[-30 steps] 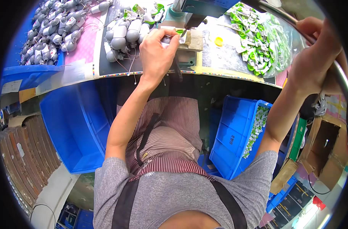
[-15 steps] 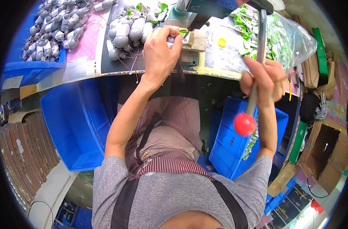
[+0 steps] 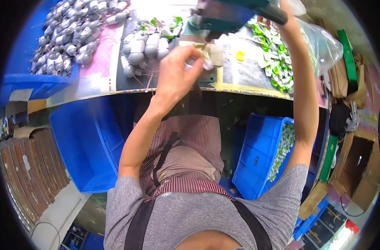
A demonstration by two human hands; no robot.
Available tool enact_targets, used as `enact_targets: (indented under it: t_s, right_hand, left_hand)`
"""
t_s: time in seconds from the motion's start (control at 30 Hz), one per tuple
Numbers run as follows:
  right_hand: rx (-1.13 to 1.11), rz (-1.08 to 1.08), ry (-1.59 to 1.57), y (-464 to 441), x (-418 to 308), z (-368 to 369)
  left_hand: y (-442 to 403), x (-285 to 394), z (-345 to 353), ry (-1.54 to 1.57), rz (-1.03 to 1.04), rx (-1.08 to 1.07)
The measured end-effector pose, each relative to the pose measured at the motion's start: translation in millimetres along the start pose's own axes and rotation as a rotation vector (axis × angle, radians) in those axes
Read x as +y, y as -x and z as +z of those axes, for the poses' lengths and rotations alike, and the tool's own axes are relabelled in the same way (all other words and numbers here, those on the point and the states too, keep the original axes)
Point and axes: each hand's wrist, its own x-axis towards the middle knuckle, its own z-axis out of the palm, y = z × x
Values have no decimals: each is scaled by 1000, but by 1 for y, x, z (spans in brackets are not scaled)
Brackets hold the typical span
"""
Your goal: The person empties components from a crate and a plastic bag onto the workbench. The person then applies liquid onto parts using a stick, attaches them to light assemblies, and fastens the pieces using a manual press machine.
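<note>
My left hand [image 3: 176, 75] is at the foot of a dark green bench press [image 3: 223, 18], thumb and fingers closed on a small whitish part [image 3: 207, 62]. Blur hides what kind of part it is. Right beside it, the press's block [image 3: 216, 54] sits under the ram. My right arm reaches up past the press's black hub [image 3: 275, 14]. Only part of my right hand [image 3: 287, 16] shows at the top edge, its fingers hidden. To the left of my left hand lie several grey-and-white bulb-shaped pieces [image 3: 136, 54] with thin wires.
Many more grey pieces [image 3: 67, 39] fill the table's left side by a blue bin [image 3: 36, 81]. Green-and-white clips [image 3: 277, 62] are heaped at right, near a clear plastic bag [image 3: 327, 48]. A yellow ring [image 3: 240, 56] lies between. Blue crates [image 3: 83, 146] stand below the table.
My right hand has gone up from the red-knobbed lever's low position to the top edge; lever and knob are out of view. My left hand has drawn the small part slightly toward me.
</note>
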Motion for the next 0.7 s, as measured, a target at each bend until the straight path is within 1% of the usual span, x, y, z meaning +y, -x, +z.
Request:
enact_targets:
  t_s: [0.03,0.07,0.1,0.17,0.2,0.23,0.27,0.3,0.37,0.4,0.43,0.5,0.53,0.57,0.6,0.67,0.7]
  right_hand:
    - [-71,-2,289,13,24,10]
    - [-142,-25,576,26,49,19]
    - [-110,-175,950,29,90,37]
    - [-11,-192,1215,56,106,55]
    - [3,-189,1224,60,116,59]
    - [18,-187,1235,59,118,60]
    - [80,-264,1222,62,120,60]
    - [75,-271,1193,60,121,58]
    - [59,-263,1142,62,126,51]
    - [93,-271,1100,63,125,48]
    - [141,-231,955,65,117,47]
    - [243,-143,679,71,93,48]
    - [299,-203,558,73,90,47]
    - [279,-53,362,78,77,51]
    - [248,42,110,84,70,56]
    - [207,192,-394,97,51,69]
    - [197,251,-643,105,37,78]
  left_hand:
    - [2,12,-8,97,-133,-85]
    - [1,17,-16,119,-209,-55]
    - [-6,10,-22,29,-104,73]
    - [-28,-16,-30,-153,100,318]
    - [-38,-28,-39,-368,190,266]
    - [-47,-33,-44,-408,247,279]
    - [-62,-46,-51,-432,275,286]
    - [-81,-63,-62,-453,302,285]
    - [-125,-95,-101,-591,85,94]
    - [-144,-115,-117,-763,-9,27]
    - [-158,-133,-129,-929,-101,-44]
    - [-168,-180,-142,-1004,-50,-55]
    - [-170,-184,-149,-925,6,-79]
    - [-172,-183,-158,-848,58,-103]
    - [-172,-181,-164,-683,-15,-40]
    - [-176,-195,-198,-106,-152,46]
    - [-176,-194,-208,210,-149,49]
